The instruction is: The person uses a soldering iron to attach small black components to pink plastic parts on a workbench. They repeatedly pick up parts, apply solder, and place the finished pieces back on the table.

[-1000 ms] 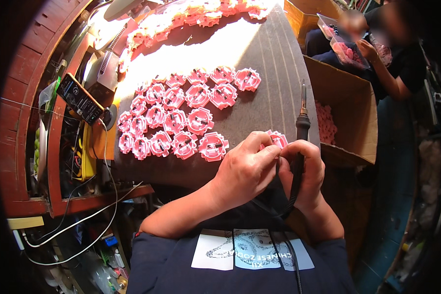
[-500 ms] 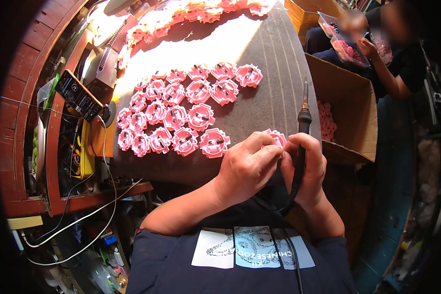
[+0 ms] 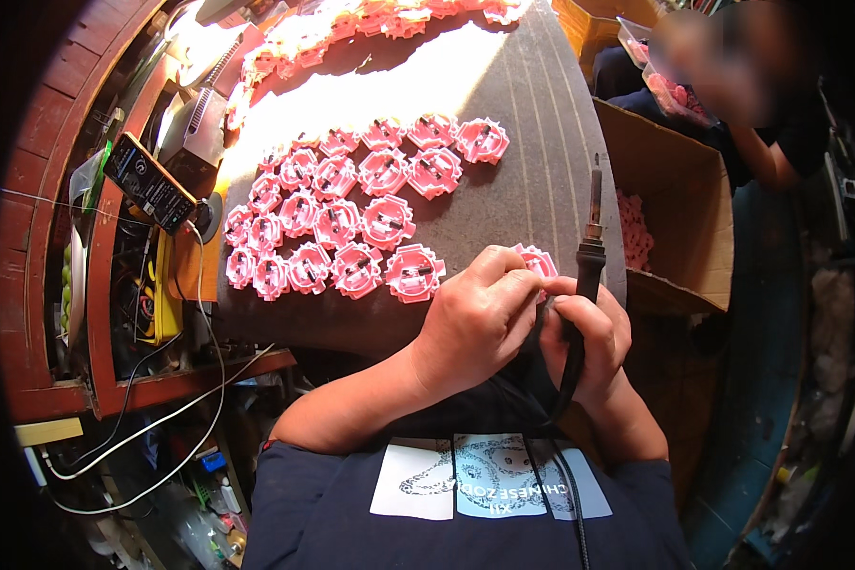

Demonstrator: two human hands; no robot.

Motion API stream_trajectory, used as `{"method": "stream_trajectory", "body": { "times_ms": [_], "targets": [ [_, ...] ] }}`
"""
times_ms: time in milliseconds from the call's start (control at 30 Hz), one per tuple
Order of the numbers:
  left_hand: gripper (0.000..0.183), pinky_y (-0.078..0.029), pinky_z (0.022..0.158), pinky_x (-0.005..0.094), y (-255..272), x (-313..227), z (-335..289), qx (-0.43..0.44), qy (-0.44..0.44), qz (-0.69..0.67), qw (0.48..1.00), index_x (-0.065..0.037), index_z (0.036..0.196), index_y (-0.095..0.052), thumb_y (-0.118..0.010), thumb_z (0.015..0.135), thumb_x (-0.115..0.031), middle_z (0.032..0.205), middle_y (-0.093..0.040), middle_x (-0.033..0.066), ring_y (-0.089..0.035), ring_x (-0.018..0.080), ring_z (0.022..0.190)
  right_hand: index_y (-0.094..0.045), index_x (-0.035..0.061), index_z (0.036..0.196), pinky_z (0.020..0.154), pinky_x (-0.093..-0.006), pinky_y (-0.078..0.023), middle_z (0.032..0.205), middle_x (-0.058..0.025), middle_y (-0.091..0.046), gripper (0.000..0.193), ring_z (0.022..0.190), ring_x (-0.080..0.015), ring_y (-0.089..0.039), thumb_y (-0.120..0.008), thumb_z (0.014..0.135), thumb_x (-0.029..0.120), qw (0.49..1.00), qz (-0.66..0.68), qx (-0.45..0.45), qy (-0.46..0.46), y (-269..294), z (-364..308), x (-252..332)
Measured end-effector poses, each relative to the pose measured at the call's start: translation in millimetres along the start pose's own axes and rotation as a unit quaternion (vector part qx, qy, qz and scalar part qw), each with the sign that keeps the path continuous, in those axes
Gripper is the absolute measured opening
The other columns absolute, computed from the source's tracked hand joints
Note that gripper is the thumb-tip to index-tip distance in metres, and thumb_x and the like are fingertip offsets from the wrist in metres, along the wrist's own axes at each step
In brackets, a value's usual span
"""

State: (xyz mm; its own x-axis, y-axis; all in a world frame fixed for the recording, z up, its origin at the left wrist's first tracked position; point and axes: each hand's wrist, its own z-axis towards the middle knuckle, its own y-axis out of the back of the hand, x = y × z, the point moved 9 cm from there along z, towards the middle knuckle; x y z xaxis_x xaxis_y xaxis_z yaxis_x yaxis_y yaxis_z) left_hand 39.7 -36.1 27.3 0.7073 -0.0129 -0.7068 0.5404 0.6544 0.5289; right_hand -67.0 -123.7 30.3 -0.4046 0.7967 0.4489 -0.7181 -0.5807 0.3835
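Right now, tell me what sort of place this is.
Probably a small workshop: a soldering iron in the right hand, rows of pink parts on the table, a cardboard box of pink pieces.

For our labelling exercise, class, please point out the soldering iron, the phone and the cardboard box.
Soldering iron (image 3: 590, 272): head view, on its black handle.
Phone (image 3: 150, 185): head view, on its dark screen.
Cardboard box (image 3: 684, 204): head view, on its brown wall.
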Motion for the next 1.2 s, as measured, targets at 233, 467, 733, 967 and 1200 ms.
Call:
{"method": "stream_trajectory", "body": {
  "times_ms": [233, 467, 733, 967, 1200],
  "targets": [
    [0.019, -0.056, 0.07, 0.0362, 1, 2, 1, -0.016, 0.004, -0.017, 1.0, 0.0, 0.105, -0.072, -0.077, 0.087, 0.006, 0.103, -0.066, 0.0141, -0.068, 0.0275, 0.085, -0.061, 0.0003, 0.123, 0.059, -0.0393, -0.054, 0.096, -0.0177, -0.072, 0.035, 0.069, -0.0301, -0.067, -0.075, 0.091, 0.0, 1.0, -0.001, -0.003, -0.012, 1, -1, -3],
    [0.016, -0.054, 0.064, 0.0322, 0, 4, 3, -0.007, 0.017, -0.026, 0.999, 0.001, 0.1, -0.071, -0.076, 0.086, 0.007, 0.102, -0.064, 0.0124, -0.066, 0.021, 0.077, -0.055, -0.0054, 0.139, 0.068, -0.0407, -0.057, 0.098, -0.0201, -0.072, 0.063, 0.075, -0.0284, -0.069, -0.061, 0.108, 0.049, 0.995, 0.06, -0.024, -0.08, 34, -22, -13],
    [0.015, -0.053, 0.063, 0.0317, -1, 5, 4, 0.001, 0.027, -0.022, 0.999, 0.001, 0.099, -0.071, -0.075, 0.086, 0.006, 0.103, -0.064, 0.0125, -0.065, 0.0203, 0.075, -0.067, -0.0004, 0.105, 0.052, -0.0383, -0.046, 0.076, -0.0127, -0.063, 0.031, 0.058, -0.0263, -0.058, -0.072, 0.098, 0.029, 0.998, 0.033, -0.018, -0.041, 65, -12, 10],
    [0.015, -0.053, 0.063, 0.0322, -1, 5, 3, -0.005, 0.028, -0.018, 0.999, 0.001, 0.099, -0.07, -0.074, 0.086, 0.007, 0.102, -0.064, 0.0125, -0.065, 0.0212, 0.075, -0.067, 0.001, 0.102, 0.052, -0.037, -0.041, 0.072, -0.0085, -0.061, 0.021, 0.055, -0.0228, -0.056, -0.068, 0.087, 0.015, 0.998, 0.06, 0.011, -0.026, 62, -9, 14],
    [0.015, -0.053, 0.064, 0.0323, -1, 5, 3, -0.001, 0.03, -0.014, 0.999, 0.0, 0.099, -0.071, -0.075, 0.085, 0.006, 0.102, -0.064, 0.0124, -0.065, 0.0213, 0.076, -0.067, 0.001, 0.101, 0.053, -0.0367, -0.041, 0.072, -0.0085, -0.061, 0.021, 0.055, -0.0228, -0.055, -0.068, 0.082, 0.012, 0.998, 0.059, 0.01, -0.028, 60, -9, 14]
  ]
}}
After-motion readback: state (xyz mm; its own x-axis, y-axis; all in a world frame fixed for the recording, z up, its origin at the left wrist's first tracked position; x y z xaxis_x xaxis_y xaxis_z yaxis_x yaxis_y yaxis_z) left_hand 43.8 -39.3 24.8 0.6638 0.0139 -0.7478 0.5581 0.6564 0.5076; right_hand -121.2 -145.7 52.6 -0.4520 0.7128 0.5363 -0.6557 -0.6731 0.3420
